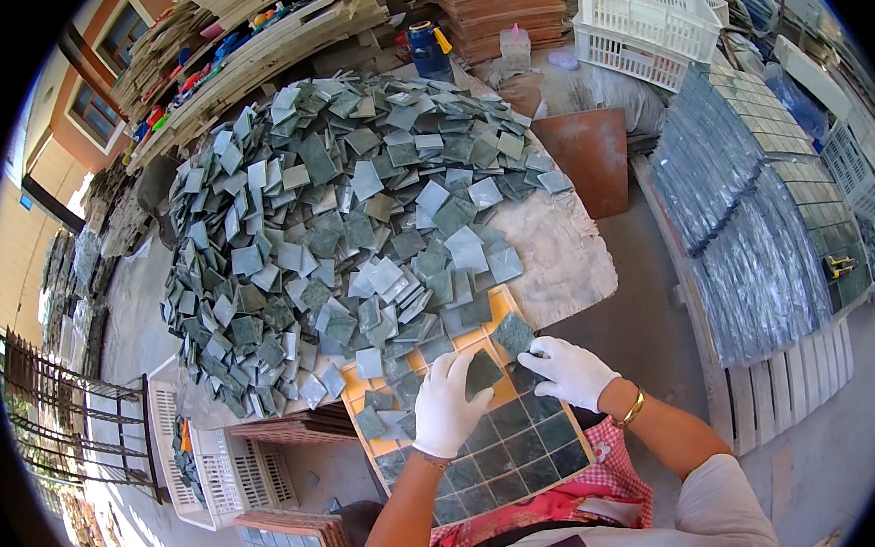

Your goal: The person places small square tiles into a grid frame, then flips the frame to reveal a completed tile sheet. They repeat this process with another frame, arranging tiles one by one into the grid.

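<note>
My left hand (446,408), in a white glove, pinches a dark green stone tile (483,371) between thumb and fingers. Gloved in white too, my right hand (574,371) grips another green tile (513,335) by its edge. Both are over a yellow-orange grid tray (372,425) tilted across my lap. Square green tiles (507,452) sit in rows in the tray's near part, while orange compartments show further up. A few loose tiles (378,417) lie at its left side. Beyond the tray, a large heap of loose square tiles (354,218) covers the worktable (562,256).
A pallet (765,389) at the right bears stacked tile sheets (745,215). White plastic crates stand at the lower left (240,476) and far right (647,20). A blue bottle (431,51) is behind the heap. Brown boards (502,9) are stacked at the back.
</note>
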A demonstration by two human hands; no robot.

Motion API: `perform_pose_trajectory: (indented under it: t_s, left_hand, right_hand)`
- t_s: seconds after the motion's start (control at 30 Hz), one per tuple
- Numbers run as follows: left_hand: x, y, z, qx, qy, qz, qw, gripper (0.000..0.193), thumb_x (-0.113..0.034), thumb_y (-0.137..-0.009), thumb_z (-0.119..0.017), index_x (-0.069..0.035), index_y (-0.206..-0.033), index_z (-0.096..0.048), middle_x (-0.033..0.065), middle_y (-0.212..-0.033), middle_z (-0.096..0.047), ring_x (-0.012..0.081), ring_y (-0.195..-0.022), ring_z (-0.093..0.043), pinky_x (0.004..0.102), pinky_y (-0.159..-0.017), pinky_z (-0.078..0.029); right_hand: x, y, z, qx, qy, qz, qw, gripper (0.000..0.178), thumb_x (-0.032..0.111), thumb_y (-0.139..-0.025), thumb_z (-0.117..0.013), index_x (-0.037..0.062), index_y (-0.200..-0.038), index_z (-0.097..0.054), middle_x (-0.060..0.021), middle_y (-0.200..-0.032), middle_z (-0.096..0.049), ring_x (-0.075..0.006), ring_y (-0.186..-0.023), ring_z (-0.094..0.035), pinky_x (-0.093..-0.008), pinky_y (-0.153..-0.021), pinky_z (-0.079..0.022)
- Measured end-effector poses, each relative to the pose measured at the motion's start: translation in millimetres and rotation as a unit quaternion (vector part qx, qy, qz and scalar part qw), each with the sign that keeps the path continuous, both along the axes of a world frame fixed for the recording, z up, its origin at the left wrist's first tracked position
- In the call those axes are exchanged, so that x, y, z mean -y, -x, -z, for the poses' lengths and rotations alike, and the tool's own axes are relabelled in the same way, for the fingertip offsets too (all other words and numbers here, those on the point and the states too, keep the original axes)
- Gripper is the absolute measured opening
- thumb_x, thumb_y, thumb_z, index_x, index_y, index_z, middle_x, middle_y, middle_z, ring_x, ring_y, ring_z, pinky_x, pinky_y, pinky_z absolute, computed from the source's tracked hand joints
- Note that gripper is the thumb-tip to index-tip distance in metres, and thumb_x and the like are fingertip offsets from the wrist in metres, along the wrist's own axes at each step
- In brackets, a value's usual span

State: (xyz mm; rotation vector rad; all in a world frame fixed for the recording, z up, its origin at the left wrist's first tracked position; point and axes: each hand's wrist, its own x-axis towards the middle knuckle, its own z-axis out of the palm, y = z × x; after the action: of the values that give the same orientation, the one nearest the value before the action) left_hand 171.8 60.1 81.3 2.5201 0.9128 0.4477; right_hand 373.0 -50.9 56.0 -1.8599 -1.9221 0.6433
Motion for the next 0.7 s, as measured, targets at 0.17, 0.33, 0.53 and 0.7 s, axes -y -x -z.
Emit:
perform_pose_trajectory:
  t_s: [0.17, 0.33, 0.53, 0.7]
  left_hand:
    - [30, 5, 21, -0.052, 0.048, 0.116, 0.991, 0.056, -0.023, -0.073, -0.075, -0.006, -0.122, -0.053, 0.0124, -0.113, -0.055, 0.0328, -0.102, -0.057, 0.0406, -0.085, -0.049]
    - [23, 10, 22, -0.079, 0.012, 0.059, 0.995, 0.052, -0.02, -0.072, -0.074, -0.008, -0.118, -0.053, 0.0094, -0.11, -0.055, 0.0306, -0.096, -0.06, 0.0407, -0.077, -0.052]
    - [19, 21, 20, -0.056, -0.029, 0.044, 0.997, 0.053, -0.02, -0.071, -0.075, -0.008, -0.118, -0.053, 0.0083, -0.108, -0.054, 0.0284, -0.093, -0.06, 0.0389, -0.075, -0.052]
    - [24, 6, 16, -0.092, 0.001, 0.024, 0.995, 0.055, -0.019, -0.069, -0.077, -0.005, -0.117, -0.055, 0.0114, -0.108, -0.055, 0.0322, -0.095, -0.06, 0.0406, -0.077, -0.051]
  right_hand:
    - [1, 4, 6, 0.023, -0.034, 0.015, 0.999, 0.043, 0.016, -0.078, -0.07, 0.0059, -0.118, -0.058, -0.0131, -0.111, -0.051, -0.0314, -0.103, -0.055, -0.0404, -0.086, -0.05]
    - [-6, 3, -11, -0.006, 0.065, -0.014, 0.998, 0.031, 0.02, -0.083, -0.067, 0.008, -0.11, -0.063, -0.0122, -0.105, -0.052, -0.0287, -0.099, -0.056, -0.0402, -0.087, -0.048]
    - [-15, -19, -8, -0.027, -0.045, 0.05, 0.997, 0.047, 0.01, -0.081, -0.065, 0.0121, -0.127, -0.054, -0.0116, -0.124, -0.051, -0.0319, -0.104, -0.058, -0.0409, -0.088, -0.05]
    - [-49, -36, -11, 0.006, 0.013, -0.07, 0.997, 0.072, 0.012, -0.074, -0.071, 0.0129, -0.14, -0.042, -0.0149, -0.145, -0.034, -0.0365, -0.116, -0.053, -0.0412, -0.098, -0.046]
